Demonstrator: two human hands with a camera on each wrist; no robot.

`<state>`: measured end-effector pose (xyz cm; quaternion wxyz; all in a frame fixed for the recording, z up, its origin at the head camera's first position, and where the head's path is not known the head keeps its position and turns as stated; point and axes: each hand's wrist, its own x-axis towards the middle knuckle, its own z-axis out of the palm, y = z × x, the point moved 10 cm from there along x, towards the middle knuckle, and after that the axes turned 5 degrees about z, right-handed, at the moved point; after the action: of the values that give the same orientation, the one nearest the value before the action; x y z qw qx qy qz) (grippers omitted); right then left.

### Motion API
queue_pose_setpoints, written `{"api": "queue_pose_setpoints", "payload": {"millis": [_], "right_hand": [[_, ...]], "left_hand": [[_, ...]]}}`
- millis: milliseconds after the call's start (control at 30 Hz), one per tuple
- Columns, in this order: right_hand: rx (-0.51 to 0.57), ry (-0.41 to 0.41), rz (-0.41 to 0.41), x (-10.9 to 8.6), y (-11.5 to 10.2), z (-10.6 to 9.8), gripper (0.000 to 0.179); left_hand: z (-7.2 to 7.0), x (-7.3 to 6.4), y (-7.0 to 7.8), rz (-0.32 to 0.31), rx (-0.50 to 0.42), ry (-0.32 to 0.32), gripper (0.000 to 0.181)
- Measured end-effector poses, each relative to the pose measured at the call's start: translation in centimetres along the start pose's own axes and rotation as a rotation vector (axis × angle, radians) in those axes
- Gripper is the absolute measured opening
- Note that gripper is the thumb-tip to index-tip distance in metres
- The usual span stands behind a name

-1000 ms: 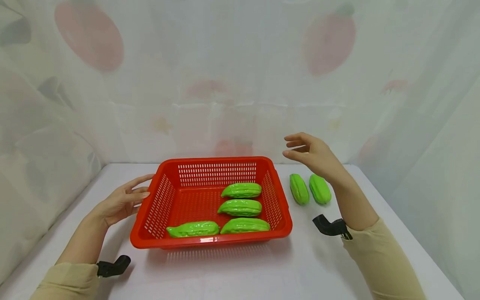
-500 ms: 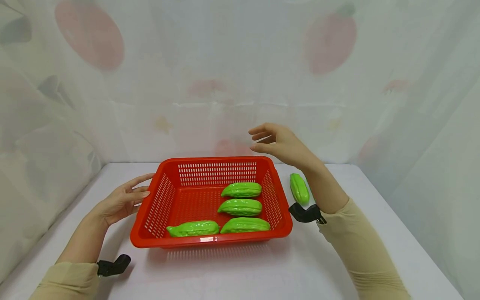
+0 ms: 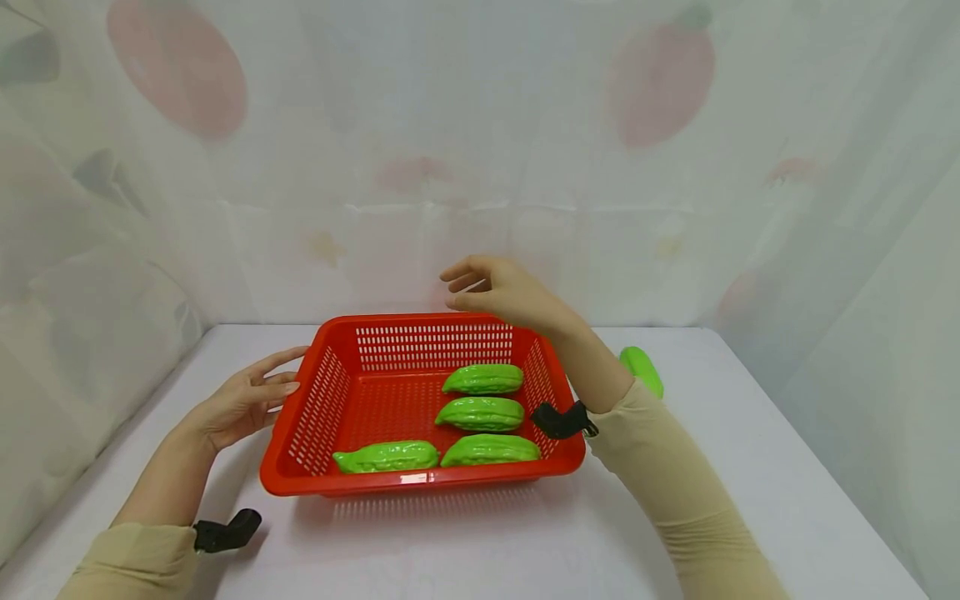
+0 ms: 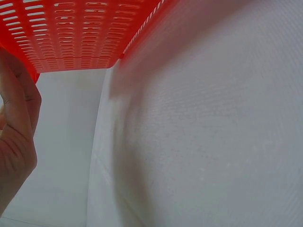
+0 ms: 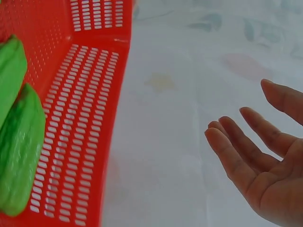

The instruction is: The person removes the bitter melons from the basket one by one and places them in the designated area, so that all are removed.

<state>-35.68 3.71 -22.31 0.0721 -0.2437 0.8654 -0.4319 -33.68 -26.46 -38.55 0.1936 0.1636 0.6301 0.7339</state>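
A red slotted plastic basket (image 3: 311,486) stands on the white table with several glossy green bitter melons (image 3: 480,414) in it, mostly on its right side and along the near wall. My left hand (image 3: 243,404) touches the outside of the basket's left rim with relaxed fingers, also seen beside the slotted wall (image 4: 71,38) in the left wrist view. My right hand (image 3: 510,292) hovers over the basket's far edge, fingers loosely spread, holding nothing. In the right wrist view that hand (image 5: 270,170) is apart from the basket.
Right of the basket, another bitter melon (image 3: 641,367) lies on the table, partly covered by my right sleeve (image 3: 667,475). A pale printed curtain (image 3: 480,167) closes off the back and sides. Black mounts (image 3: 227,532) sit at both wrists.
My right hand has swept left, from above the loose bitter melons to over the basket's far edge, and my forearm now hides one of them. My left hand and the basket have not moved.
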Motion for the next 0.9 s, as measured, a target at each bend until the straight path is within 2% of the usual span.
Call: {"api": "queue_pose_setpoints", "payload": {"millis": [233,600,767,900], "right_hand": [[0.002,-0.082,-0.006,1.0,-0.6,2.7,0.036],[-0.018,-0.182,-0.053,2.2,-0.3,6.0,0.040],[0.018,-0.273,-0.045,2.5,0.3,8.3,0.042],[0.038,-0.380,-0.020,2.7,1.3,10.4,0.044]], "left_hand": [[0.1,0.0,0.0,0.011,0.004,-0.008,0.046],[0.2,0.1,0.0,0.012,0.034,-0.005,0.047],[0.1,0.1,-0.1,0.006,0.031,0.002,0.046],[0.2,0.1,-0.1,0.010,0.024,-0.005,0.046]]}}
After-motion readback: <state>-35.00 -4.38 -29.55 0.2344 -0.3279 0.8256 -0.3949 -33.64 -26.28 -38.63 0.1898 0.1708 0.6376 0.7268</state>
